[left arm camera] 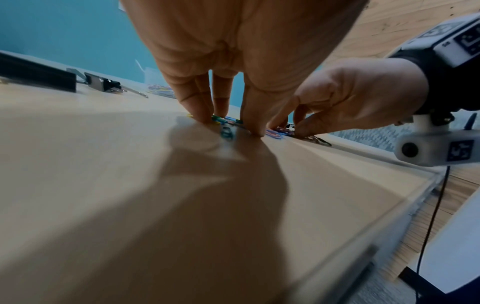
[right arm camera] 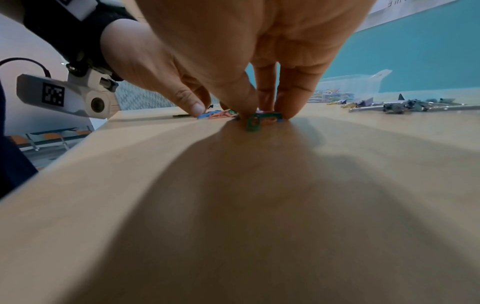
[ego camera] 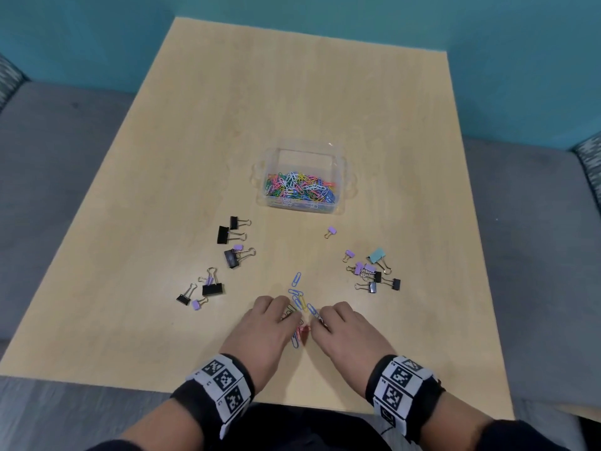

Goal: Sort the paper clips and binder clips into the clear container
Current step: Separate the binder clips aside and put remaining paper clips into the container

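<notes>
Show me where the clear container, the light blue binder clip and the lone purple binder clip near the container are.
clear container [ego camera: 343, 177], head view, right wall.
light blue binder clip [ego camera: 377, 255], head view, its blue body.
lone purple binder clip [ego camera: 332, 230], head view, its purple body.

The hands [ego camera: 292, 323] hide part of the loose paper clips [ego camera: 297, 299].

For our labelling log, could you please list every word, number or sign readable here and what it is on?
No text reads clearly.
Left wristband and right wristband: black-and-white square codes; the tiny characters beside them are too small to read.
White strip on the wall, right wrist view: cut-off letters, illegible.
Clear container: no label visible.
</notes>
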